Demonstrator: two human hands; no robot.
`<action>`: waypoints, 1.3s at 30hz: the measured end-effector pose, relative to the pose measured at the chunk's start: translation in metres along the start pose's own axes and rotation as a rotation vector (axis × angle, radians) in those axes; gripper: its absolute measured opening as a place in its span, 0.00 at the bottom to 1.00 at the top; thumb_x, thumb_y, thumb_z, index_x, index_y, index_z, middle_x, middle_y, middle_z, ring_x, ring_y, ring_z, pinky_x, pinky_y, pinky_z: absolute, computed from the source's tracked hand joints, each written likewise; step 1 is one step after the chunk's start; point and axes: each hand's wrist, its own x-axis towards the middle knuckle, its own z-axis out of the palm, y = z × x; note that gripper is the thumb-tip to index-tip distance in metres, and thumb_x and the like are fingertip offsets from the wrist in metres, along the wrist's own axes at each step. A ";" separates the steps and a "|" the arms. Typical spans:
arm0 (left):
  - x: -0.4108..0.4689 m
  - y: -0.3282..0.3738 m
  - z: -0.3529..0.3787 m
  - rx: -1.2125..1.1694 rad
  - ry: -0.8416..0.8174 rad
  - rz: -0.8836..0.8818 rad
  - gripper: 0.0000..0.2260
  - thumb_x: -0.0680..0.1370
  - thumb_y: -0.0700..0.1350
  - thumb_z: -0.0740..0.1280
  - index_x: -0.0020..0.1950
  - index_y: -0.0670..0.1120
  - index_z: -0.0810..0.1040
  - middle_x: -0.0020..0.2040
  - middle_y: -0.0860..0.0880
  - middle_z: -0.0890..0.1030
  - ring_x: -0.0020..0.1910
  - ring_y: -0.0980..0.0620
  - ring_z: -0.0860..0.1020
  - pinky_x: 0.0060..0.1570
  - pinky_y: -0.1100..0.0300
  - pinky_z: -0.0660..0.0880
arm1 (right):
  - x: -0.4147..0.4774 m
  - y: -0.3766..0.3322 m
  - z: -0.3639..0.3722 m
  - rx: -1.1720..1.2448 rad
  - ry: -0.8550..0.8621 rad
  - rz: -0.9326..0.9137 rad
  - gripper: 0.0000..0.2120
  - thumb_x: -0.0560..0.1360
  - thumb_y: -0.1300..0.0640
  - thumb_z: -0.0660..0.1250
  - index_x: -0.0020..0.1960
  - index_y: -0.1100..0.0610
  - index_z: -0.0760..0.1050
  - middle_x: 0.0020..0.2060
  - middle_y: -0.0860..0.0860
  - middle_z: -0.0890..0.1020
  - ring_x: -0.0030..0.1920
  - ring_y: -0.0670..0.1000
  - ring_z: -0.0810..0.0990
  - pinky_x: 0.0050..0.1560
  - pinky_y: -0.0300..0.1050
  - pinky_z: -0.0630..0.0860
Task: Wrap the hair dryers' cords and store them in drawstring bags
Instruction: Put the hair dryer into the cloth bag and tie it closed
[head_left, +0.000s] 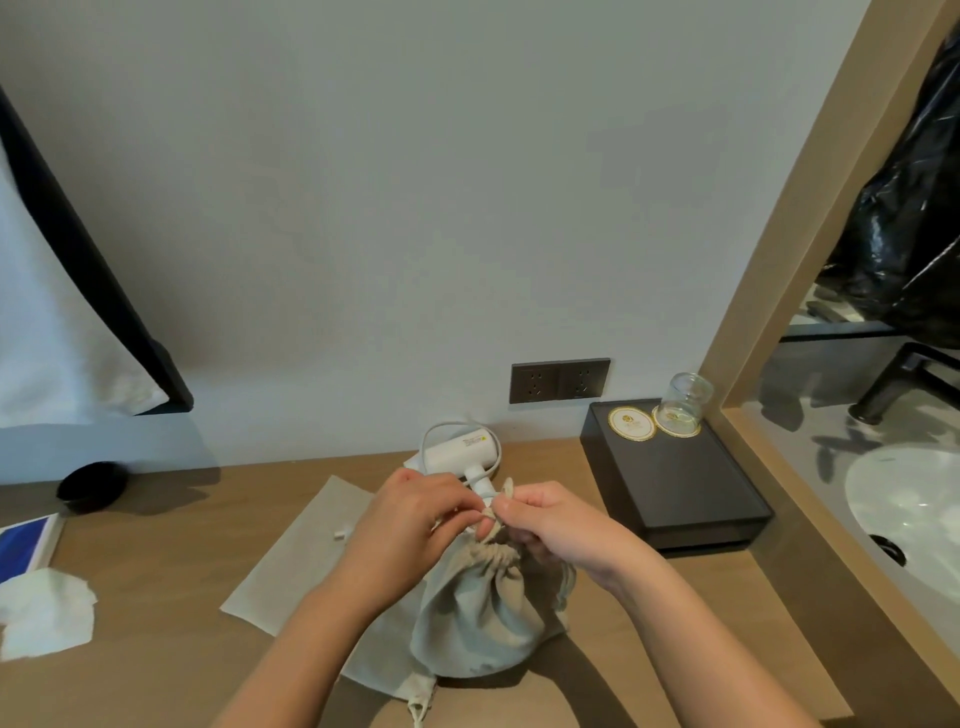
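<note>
We are gripping the drawstring (492, 515) — left hand (410, 519) and right hand (553, 525) both pinching it — atop the stuffed cloth bag (475, 618).

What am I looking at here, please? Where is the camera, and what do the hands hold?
There is no machine: a person wears one camera on the head, looking down at their own two hands. The left hand and right hand pinch the beige drawstring at the gathered neck of a full grey cloth bag standing on the wooden counter. Behind it lies a white hair dryer with its cord looped round. A flat cloth bag lies beneath, and a black tray with a clear glass stands to the right.
</note>
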 end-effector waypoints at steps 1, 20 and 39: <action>0.000 0.001 0.001 0.039 0.000 0.018 0.05 0.77 0.53 0.63 0.45 0.57 0.77 0.39 0.60 0.79 0.39 0.62 0.75 0.43 0.65 0.63 | -0.001 0.000 -0.001 0.016 -0.001 0.009 0.21 0.82 0.51 0.60 0.32 0.49 0.77 0.28 0.47 0.68 0.27 0.45 0.61 0.29 0.38 0.56; -0.020 0.008 0.023 -0.415 0.131 -0.290 0.07 0.71 0.53 0.69 0.47 0.55 0.82 0.45 0.59 0.82 0.46 0.57 0.80 0.45 0.72 0.70 | 0.007 0.012 -0.012 0.544 -0.035 0.098 0.10 0.80 0.65 0.60 0.47 0.66 0.78 0.33 0.54 0.77 0.26 0.45 0.63 0.26 0.35 0.59; 0.010 0.022 0.023 -0.501 0.041 -0.484 0.09 0.73 0.38 0.71 0.37 0.50 0.78 0.42 0.49 0.74 0.34 0.61 0.70 0.38 0.71 0.68 | 0.007 0.026 0.008 -0.339 0.574 -0.465 0.05 0.69 0.64 0.73 0.40 0.56 0.80 0.34 0.44 0.78 0.36 0.41 0.75 0.37 0.30 0.68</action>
